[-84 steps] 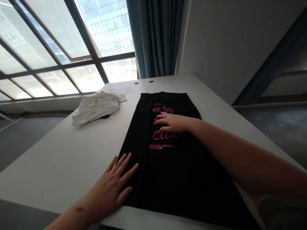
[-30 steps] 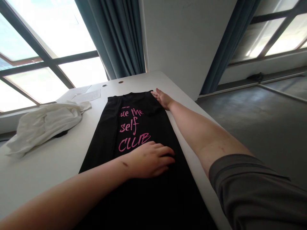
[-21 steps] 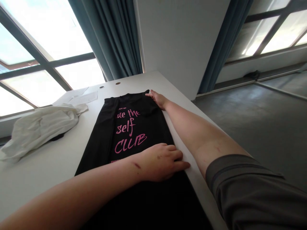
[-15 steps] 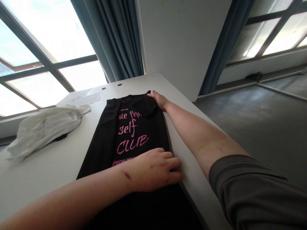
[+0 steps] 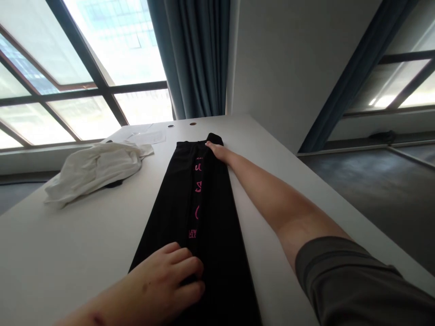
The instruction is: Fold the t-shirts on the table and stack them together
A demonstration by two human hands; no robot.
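Note:
A black T-shirt [image 5: 176, 194] with pink lettering lies lengthwise on the white table. Its right side is folded over toward the middle, so only a narrow strip of the lettering shows. At the far end, my right hand [image 5: 219, 151] pinches the folded edge, with a bit of cloth standing up behind it. My left hand [image 5: 173, 278] is at the near end, fingers curled closed on the edge of the fold. The fabric under the left fingertips is partly hidden.
On the left of the table [image 5: 112, 235] lies a crumpled white garment [image 5: 98, 170] with something dark beneath it. Sheets of paper [image 5: 149, 136] and two round holes are near the far edge. Blue curtains [image 5: 193, 59], windows and a wall stand beyond.
Both hands have carried the T-shirt's right side leftward over the print, covering most of the lettering. The left hand also came nearer to me. The view has shifted somewhat left.

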